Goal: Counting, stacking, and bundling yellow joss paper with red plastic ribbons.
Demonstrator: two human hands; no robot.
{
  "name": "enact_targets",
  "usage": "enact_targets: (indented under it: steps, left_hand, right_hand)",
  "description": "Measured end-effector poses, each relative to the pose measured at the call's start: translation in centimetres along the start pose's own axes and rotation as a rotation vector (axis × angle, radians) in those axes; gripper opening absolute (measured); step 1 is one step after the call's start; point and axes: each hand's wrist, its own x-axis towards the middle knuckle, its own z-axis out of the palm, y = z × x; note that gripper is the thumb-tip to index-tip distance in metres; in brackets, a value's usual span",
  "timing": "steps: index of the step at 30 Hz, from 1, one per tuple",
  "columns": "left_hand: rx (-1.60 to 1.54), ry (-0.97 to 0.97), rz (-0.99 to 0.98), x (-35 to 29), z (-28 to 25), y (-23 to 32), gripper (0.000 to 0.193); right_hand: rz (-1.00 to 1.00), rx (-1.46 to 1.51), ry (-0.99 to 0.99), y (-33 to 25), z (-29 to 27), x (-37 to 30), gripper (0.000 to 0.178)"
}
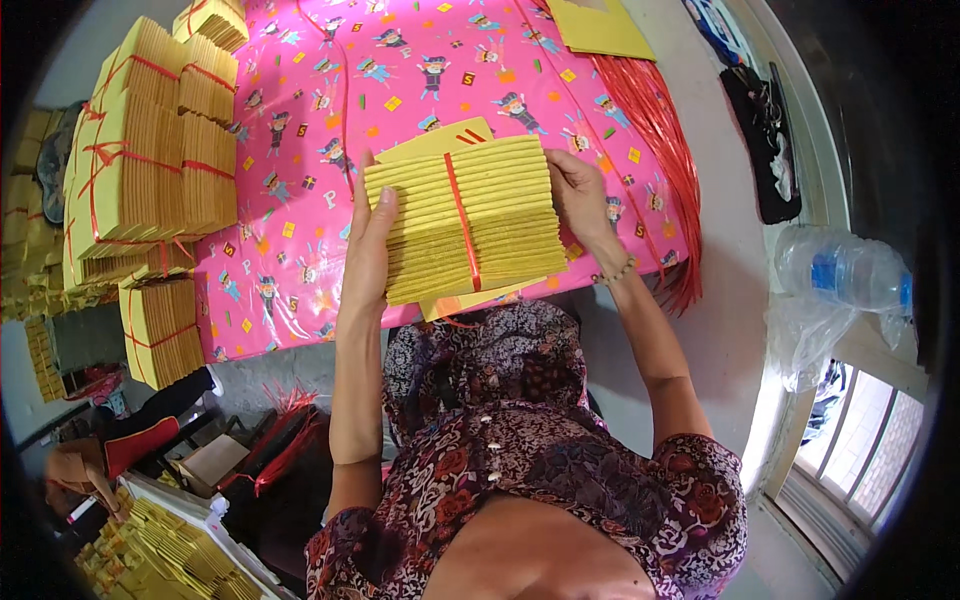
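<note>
A thick bundle of folded yellow paper (515,205) is held up between my two hands over the near edge of the table. One red strip (462,220) runs around its middle. My left hand (368,245) grips the left side, thumb on the front face and fingers partly hidden behind. At the right side, my right hand (582,200) holds the edge with bent fingers, their tips partly hidden by the bundle. A flat yellow sheet with red marks (455,138) shows behind the bundle, and a yellow corner (490,298) sticks out below it.
Pink patterned plastic covers the table (420,60). Tall stacks of tied yellow bundles (140,160) line its left side. Red strips (650,150) hang along the right edge beneath yellow sheets (605,28). A plastic bottle (845,270) lies far right. Another person's hand (115,505) shows lower left.
</note>
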Motion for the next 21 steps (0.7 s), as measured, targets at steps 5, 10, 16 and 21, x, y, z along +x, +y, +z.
enact_targets:
  steps: [5,10,16,21]
  left_hand:
    - [-0.068,-0.026,0.022,0.3,0.3,-0.6,0.06]
    - [-0.115,-0.06,-0.024,0.4,1.8,0.1,0.06]
    - [-0.035,-0.007,-0.035,0.5,4.3,-0.4,0.058]
    - [-0.052,0.012,-0.043,0.2,6.8,-0.6,0.05]
  right_hand:
    - [-0.059,-0.032,0.082,1.7,0.0,0.6,0.021]
    - [-0.081,0.009,0.144,1.1,-0.9,-0.2,0.021]
    - [-0.071,-0.053,0.239,-0.3,-3.1,-3.5,0.023]
    - [-0.197,-0.05,0.226,-0.8,-5.1,-4.9,0.027]
